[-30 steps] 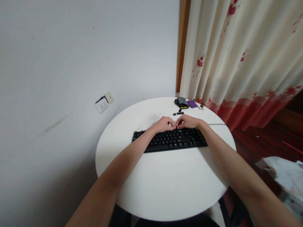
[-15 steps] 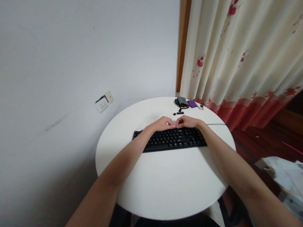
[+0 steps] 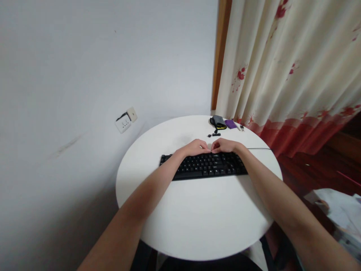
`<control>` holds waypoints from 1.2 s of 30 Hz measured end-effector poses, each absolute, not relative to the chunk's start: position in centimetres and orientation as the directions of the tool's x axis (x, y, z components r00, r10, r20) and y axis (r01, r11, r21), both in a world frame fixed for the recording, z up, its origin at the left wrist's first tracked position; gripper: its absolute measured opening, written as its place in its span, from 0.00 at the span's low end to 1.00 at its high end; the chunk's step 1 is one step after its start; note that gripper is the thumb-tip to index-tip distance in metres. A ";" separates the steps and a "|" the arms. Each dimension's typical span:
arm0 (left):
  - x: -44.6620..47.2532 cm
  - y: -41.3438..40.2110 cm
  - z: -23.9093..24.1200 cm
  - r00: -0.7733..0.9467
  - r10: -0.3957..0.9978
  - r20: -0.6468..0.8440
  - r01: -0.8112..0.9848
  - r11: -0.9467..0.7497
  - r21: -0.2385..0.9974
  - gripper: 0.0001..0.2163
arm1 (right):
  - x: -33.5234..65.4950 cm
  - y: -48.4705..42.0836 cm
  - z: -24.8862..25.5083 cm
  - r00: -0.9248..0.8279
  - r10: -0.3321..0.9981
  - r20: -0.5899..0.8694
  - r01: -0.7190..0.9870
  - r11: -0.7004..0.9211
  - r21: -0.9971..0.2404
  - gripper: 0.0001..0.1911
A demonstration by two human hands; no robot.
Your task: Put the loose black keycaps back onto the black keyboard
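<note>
A black computer keyboard point(image 3: 203, 165) lies flat on a round white table point(image 3: 208, 214). Both hands meet at its back edge, right of the middle. My left hand point(image 3: 196, 147) is closed in a pinch, fingertips at the edge. Facing it, almost touching, my right hand point(image 3: 222, 145) pinches at the same spot. Whatever sits between the fingertips is too small to make out. Just behind the hands lie several small loose black keycaps point(image 3: 216, 134). The left forearm covers part of the keyboard's left side, and the right wrist hides its back right corner.
At the table's back right lie a grey and black pouch point(image 3: 218, 122), a purple packet point(image 3: 230, 124) and small white and black items point(image 3: 240, 127). A thin cable point(image 3: 259, 148) runs off right. A wall with a socket point(image 3: 123, 123) stands left, a curtain point(image 3: 262, 75) behind right.
The view has shifted slightly, so everything sits a little further right. Both hands keep the same pinched pose at the keyboard's back edge.
</note>
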State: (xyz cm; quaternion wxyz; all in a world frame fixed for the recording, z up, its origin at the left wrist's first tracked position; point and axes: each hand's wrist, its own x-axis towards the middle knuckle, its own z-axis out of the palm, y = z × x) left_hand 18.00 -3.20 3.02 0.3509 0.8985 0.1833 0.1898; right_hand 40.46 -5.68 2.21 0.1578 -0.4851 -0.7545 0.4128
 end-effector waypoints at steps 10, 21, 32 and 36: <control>20.3 0.8 3.8 0.544 0.819 0.184 0.654 -0.551 0.518 0.12 | 42.5 -6.5 3.1 -0.395 0.902 -0.177 0.513 0.056 -0.857 0.27; 26.8 4.2 1.6 0.437 0.877 0.201 0.753 -0.479 0.451 0.28 | 43.4 -5.8 2.6 -0.310 0.932 -0.188 0.522 0.001 -0.853 0.22; 27.0 4.2 1.5 0.548 0.802 0.238 0.679 -0.593 0.433 0.09 | 44.5 -4.7 1.4 -0.159 0.987 -0.024 0.497 0.059 -0.866 0.10; 25.2 2.9 2.3 0.598 0.764 0.243 0.624 -0.634 0.457 0.08 | 44.1 -4.0 1.2 -0.062 0.989 0.133 0.480 0.146 -0.865 0.10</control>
